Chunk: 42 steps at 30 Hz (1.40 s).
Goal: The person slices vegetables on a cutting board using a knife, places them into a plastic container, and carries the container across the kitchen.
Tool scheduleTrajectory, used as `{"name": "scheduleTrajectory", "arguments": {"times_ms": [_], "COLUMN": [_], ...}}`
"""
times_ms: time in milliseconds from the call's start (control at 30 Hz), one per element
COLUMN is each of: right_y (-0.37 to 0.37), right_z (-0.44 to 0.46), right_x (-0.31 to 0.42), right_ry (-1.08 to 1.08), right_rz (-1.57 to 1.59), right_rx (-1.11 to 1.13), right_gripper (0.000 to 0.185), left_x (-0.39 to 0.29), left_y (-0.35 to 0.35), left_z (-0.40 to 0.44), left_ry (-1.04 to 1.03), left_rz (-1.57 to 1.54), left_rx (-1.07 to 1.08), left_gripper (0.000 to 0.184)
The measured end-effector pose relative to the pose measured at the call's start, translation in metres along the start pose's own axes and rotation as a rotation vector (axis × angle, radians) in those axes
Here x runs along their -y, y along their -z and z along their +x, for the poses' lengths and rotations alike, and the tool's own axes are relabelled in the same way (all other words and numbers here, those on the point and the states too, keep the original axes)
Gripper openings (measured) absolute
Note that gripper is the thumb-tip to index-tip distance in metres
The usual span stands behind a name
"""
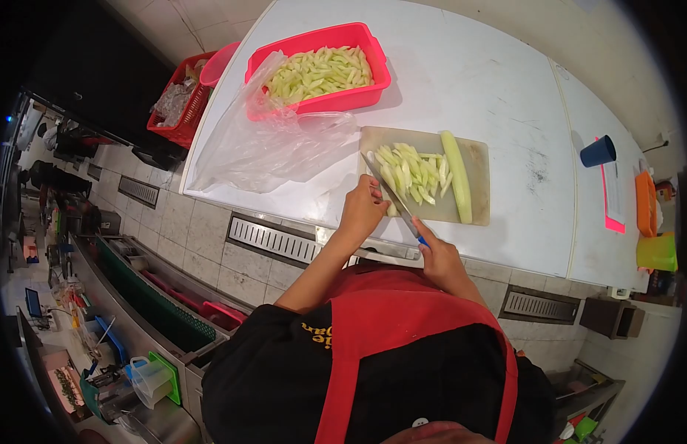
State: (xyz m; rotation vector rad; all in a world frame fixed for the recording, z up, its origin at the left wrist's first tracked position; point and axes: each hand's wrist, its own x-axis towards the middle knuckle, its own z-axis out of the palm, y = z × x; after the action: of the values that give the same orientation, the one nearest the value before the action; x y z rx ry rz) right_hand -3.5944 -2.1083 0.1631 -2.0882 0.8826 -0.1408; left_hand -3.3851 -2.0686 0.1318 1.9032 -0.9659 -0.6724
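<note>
My right hand (441, 259) is closed around the blue handle of a knife (399, 204). The blade points away from me and to the left, along the near left part of the cutting board (476, 159). My left hand (364, 207) is at the board's left edge beside the blade, its fingers curled inward. A small pale piece shows by its fingertips; what they grip is mostly hidden. Cut pale-green cucumber sticks (411, 172) lie heaped on the board right of the blade. A long peeled cucumber (457, 177) rests along the board's right side.
A pink tub (376, 66) full of similar cut pieces stands at the far left of the white table (521, 96). Clear plastic sheeting (277, 159) spreads from it. A dark blue cup (598, 151) stands at right. A red basket (184, 122) is beyond the table's left edge.
</note>
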Motion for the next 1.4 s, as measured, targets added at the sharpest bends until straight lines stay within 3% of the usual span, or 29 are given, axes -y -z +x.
{"name": "scheduleTrajectory", "arguments": {"times_ms": [100,200,567,800,1100,1167,1400], "right_y": [-0.006,-0.009,-0.001,-0.005,-0.007,0.003,-0.013], "right_z": [0.002,-0.001,-0.019,-0.014,0.005,0.002,0.002], "right_x": [-0.003,-0.01,-0.01,-0.006,-0.004,0.005,0.0], "right_ry": [0.038,0.233,0.042,-0.014,0.183,0.165,0.123], "right_rz": [0.01,0.002,-0.187,-0.233,-0.029,-0.023,0.063], "right_rx": [-0.047,-0.172,0.021,0.025,-0.161,-0.128,0.048], "right_gripper": [0.056,0.06,0.065,0.066,0.06,0.06,0.059], "left_x": [-0.002,0.0,-0.001,0.0,0.003,0.013,0.011], "left_y": [-0.001,-0.003,-0.003,-0.004,0.006,0.01,0.046], "left_z": [-0.004,-0.001,-0.007,-0.007,-0.006,-0.006,-0.007], "left_ry": [0.005,-0.009,0.035,0.047,0.082,0.113,0.0], "left_rz": [0.023,0.025,-0.061,-0.077,-0.197,-0.373,-0.148], "left_rx": [0.017,-0.008,-0.039,-0.031,0.001,0.014,-0.189], "left_gripper": [0.042,0.042,0.039,0.038,0.03,0.026,0.024]}}
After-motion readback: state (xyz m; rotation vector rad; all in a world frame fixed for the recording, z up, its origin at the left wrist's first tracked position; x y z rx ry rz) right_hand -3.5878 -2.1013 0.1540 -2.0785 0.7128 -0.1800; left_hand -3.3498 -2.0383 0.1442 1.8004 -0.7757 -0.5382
